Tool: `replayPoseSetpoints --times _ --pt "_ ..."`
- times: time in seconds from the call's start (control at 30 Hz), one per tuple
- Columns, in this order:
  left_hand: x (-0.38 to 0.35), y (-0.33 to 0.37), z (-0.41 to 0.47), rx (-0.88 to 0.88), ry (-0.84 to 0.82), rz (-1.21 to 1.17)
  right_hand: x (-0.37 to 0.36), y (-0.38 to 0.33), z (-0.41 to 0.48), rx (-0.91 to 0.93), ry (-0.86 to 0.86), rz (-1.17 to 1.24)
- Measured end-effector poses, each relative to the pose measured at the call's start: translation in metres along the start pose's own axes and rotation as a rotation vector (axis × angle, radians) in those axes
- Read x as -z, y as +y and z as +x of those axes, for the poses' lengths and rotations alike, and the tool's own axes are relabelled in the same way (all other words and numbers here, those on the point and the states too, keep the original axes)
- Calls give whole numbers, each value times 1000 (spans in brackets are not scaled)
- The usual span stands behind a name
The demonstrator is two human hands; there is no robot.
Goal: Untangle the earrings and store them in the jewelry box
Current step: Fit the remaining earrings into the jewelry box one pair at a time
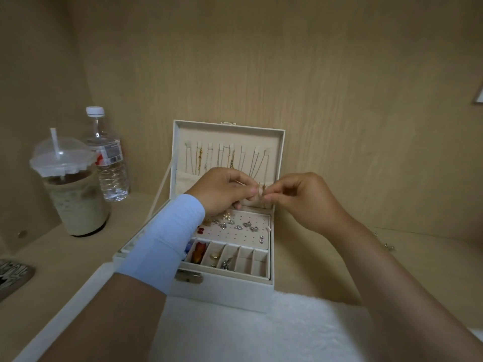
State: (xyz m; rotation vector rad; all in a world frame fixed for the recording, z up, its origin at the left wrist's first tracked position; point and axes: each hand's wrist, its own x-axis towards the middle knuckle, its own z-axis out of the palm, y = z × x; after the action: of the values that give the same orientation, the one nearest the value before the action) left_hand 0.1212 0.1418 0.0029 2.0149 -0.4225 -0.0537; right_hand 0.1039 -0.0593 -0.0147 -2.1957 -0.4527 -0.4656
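While raised over the open jewelry box (pixel 251 282), left hand (pixel 222 190) and right hand (pixel 303 199) both pinching the thin tangled earrings (pixel 263 190) between fingertips

Left hand (pixel 222 190) and right hand (pixel 300 197) pinching thin earrings (pixel 263 190) above open jewelry box (pixel 224 288).

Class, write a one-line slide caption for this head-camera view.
Both hands, left and right, pinch small earrings above an open white jewelry box.
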Motion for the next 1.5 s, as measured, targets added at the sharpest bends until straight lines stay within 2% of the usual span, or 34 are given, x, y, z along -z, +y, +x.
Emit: replayPoseSetpoints --times 0.1,0.23,0.6,0.7,0.77,0.87,1.0,1.1,1.27,1.5 --pt "-6 -7 2 13 24 0 -2 7 -3 -106 -116 -198" --pt "-9 -9 3 -2 44 -45 -6 6 -5 -150 -98 -409" --pt "-6 -13 8 -30 61 -45 -12 -2 -4 25 -171 -633" --pt "-7 -11 7 -22 44 -50 -12 -5 -3 9 -246 -642" --pt "-6 -11 6 -10 36 -73 -9 -4 -1 -58 -277 -589" --pt "-7 -10 7 1 31 -98 -6 1 1 -171 -226 -324" --pt "-8 -10 10 -3 4 -161 -3 -1 4 -152 -3 7" --pt "-10 -9 10 6 1 -231 -2 -12 2 -110 38 206" --pt "-14 -9 11 28 -10 -330 -8 -13 4 -66 148 252" --pt "-15 -12 14 111 -17 -377 -10 -10 3 -53 183 248"
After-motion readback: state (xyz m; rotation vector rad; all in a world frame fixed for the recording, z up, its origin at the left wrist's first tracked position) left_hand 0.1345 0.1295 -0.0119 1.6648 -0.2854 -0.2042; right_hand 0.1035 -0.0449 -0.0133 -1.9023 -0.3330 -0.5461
